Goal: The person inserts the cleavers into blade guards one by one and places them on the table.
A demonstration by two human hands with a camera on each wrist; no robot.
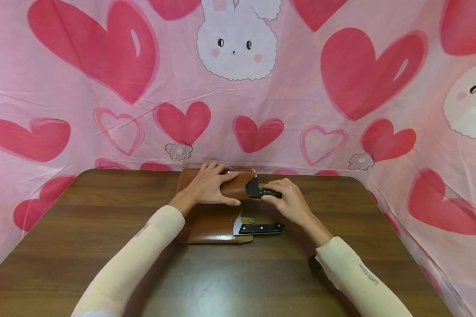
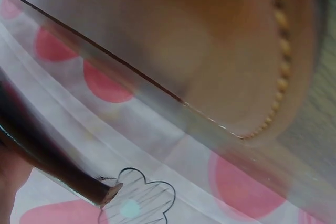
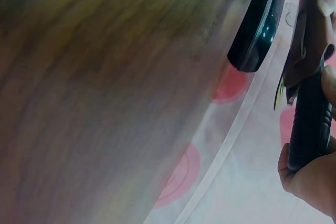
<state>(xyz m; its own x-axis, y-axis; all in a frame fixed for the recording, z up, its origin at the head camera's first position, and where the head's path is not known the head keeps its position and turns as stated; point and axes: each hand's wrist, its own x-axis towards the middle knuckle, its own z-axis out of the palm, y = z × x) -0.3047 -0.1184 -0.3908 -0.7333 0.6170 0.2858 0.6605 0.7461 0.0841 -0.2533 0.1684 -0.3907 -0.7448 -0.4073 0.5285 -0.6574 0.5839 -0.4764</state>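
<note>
Two brown leather sheaths lie one behind the other on the table. My left hand (image 1: pixel 212 182) rests on the back sheath (image 1: pixel 236 189), fingers spread over its face and the thumb along the near side. From that sheath's right end juts a knife with a dark blade base (image 1: pixel 252 187) and a black handle (image 3: pixel 310 124). My right hand (image 1: pixel 287 200) grips this handle. Most of the blade is hidden inside. In the front sheath (image 1: pixel 210 226) sits another knife (image 1: pixel 262 228), with a black riveted handle and some silver blade showing; neither hand holds it.
The brown wooden table (image 1: pixel 230 281) ends just behind the back sheath. A pink cloth (image 1: pixel 285 88) with hearts and rabbits hangs beyond it and along the sides. A small black object (image 1: pixel 314 263) shows beside the right sleeve.
</note>
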